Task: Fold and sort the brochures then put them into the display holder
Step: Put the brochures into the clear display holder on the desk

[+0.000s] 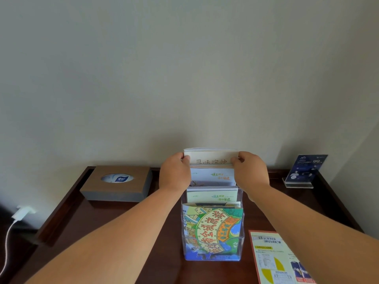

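At the far left of the dark wooden table (86,214), a flat brown tissue box (117,183) shows a blue-and-white pack through its oval opening. My left hand (174,173) pinches the left edge of a stack of pale brochures (211,157), thumb on the front. The stack stands upright at the far tier of the clear plastic display holder (241,232), its long axis running left to right, printed face toward me. The tiers nearer me hold white brochures with green lettering (212,195), and the nearest pocket holds a glossy cartoon-map brochure (211,232). My right hand (251,171) pinches the stack's right edge. At the near right, a flat leaflet (272,259) lies on the table, and far right stands a small acrylic sign (303,171).
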Tool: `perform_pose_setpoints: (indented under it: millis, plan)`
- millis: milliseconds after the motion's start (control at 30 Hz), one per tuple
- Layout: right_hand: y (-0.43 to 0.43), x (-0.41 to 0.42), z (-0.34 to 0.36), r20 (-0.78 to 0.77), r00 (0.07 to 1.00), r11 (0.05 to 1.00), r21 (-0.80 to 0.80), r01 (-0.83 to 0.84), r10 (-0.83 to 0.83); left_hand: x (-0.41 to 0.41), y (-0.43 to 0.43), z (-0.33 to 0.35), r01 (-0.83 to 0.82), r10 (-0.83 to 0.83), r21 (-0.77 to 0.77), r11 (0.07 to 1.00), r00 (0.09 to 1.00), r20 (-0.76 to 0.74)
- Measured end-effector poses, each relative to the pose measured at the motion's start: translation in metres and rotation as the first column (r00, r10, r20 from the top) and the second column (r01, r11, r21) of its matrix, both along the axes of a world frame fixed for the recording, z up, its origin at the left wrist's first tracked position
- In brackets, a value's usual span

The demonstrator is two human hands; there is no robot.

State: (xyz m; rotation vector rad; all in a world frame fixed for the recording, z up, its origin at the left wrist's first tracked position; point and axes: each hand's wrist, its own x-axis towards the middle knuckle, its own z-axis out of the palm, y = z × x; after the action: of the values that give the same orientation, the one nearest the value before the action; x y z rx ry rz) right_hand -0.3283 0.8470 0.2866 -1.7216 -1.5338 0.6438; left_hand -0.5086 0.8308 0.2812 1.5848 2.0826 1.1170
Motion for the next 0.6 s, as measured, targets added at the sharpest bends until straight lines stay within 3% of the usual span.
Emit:
perform_pose_setpoints:
  millis: [600]
  plan:
    - [0.004, 0.003, 0.0013, 0.001, 0.999, 0.999, -0.004, -0.041, 0.041, 0.0043, -0.0024, 0.0012, 0.018, -0.017, -0.031, 0.999, 1.0, 0.008]
